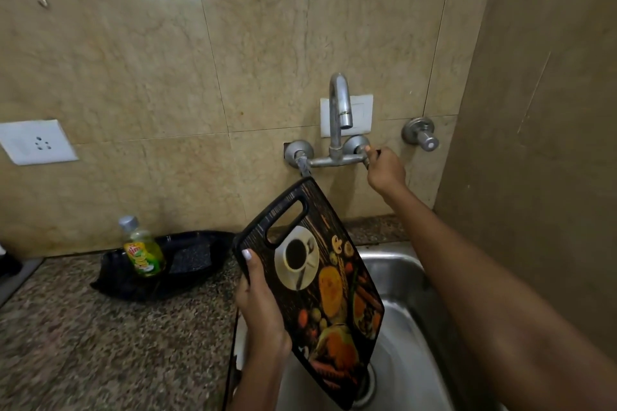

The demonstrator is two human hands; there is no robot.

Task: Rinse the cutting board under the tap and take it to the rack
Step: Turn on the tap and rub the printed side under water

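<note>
Over the steel sink [394, 264] the cutting board [320, 290] hangs tilted, its handle slot up toward the tap [340, 110] and its lower end down near the drain. It's a dark board, printed with a coffee cup and vegetables, printed face toward the camera. The left hand [260, 307] has it by the left long edge, just below the handle slot, thumb laid across the printed face and fingers wrapped behind: a firm grip on the board. Up beyond the board, the right hand [385, 170] is stretched out to the tap's right valve, the grip curled around the knob, thumb on top of it. No water can be made out at the spout. Right of the tap, a separate wall valve [421, 134] sticks out of the tiles, well apart from the hand. Left of the sink, on the speckled granite worktop [100, 344], a black tray [173, 264] sits against the wall, with a green dish-soap bottle [142, 248] standing upright at its front left. Further left of the sink, a white wall socket [36, 142] is set in the beige tiles. Behind the tap's spout sits a white wall plate [362, 110].
</note>
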